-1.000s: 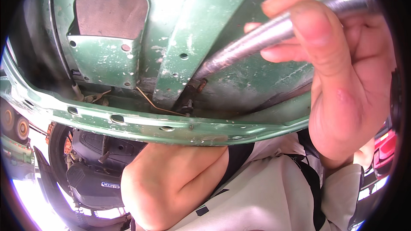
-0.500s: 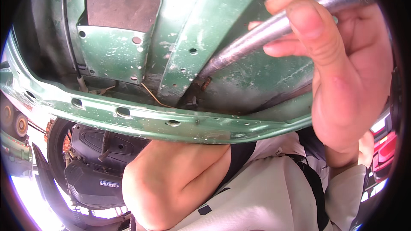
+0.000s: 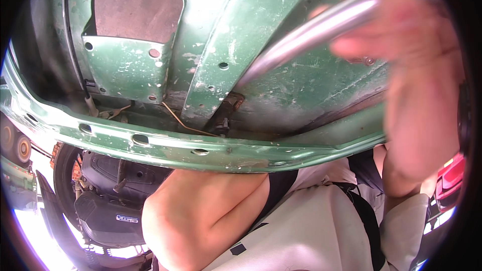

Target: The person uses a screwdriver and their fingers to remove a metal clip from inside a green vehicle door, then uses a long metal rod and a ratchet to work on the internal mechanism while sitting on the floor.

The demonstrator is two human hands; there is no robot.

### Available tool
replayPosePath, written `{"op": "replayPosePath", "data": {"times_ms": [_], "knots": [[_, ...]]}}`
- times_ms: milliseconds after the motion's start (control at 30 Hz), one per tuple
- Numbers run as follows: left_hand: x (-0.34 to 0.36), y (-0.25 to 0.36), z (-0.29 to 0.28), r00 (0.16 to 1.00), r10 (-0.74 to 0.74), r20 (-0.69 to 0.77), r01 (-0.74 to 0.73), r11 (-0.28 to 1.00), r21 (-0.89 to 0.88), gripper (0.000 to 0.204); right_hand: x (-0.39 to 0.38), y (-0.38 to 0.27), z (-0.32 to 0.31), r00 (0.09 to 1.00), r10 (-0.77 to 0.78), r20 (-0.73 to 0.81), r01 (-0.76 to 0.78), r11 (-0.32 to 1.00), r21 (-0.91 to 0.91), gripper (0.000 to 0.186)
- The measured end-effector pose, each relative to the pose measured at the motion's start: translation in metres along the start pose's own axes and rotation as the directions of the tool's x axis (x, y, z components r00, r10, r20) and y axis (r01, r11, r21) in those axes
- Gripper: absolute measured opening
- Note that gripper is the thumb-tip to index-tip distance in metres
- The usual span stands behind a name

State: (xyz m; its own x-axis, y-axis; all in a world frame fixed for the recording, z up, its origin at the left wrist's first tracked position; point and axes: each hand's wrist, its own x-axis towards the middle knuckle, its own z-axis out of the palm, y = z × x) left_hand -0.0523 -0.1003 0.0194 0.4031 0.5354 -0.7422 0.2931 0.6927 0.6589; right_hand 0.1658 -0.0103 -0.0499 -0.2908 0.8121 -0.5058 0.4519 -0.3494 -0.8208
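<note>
My right hand (image 3: pixel 401 35), smeared by motion, is wrapped round the upper part of a shiny round metal bar (image 3: pixel 311 32). The bar slants down to the left across a green painted metal panel (image 3: pixel 196 50). Its lower end runs toward a dark rusty bracket (image 3: pixel 233 101) in the recess behind the panel's front lip; how the two meet is not clear. A bolt-like part (image 3: pixel 224 125) sits below the bracket. My left hand is out of view.
A curved green rim (image 3: pixel 201 155) with oval holes crosses the view. A black cable (image 3: pixel 75 45) and a thin copper-coloured rod (image 3: pixel 181 120) run inside it. Below are my bent knee (image 3: pixel 196 216) and a black-cased machine with a wheel (image 3: pixel 110 200).
My right hand has shifted a little to the right and blurred, still on the bar. The panel sits slightly left and lower at its rim.
</note>
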Motion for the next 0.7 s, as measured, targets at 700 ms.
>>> {"op": "replayPosePath", "data": {"times_ms": [700], "knots": [[-0.002, 0.014, -0.002, 0.998, -0.049, -0.031, 0.051, 0.997, 0.065, 0.018, 0.001, -0.001, 0.003, 1.0, -0.014, 0.005, 0.014, 1.0, -0.007, 0.038]]}}
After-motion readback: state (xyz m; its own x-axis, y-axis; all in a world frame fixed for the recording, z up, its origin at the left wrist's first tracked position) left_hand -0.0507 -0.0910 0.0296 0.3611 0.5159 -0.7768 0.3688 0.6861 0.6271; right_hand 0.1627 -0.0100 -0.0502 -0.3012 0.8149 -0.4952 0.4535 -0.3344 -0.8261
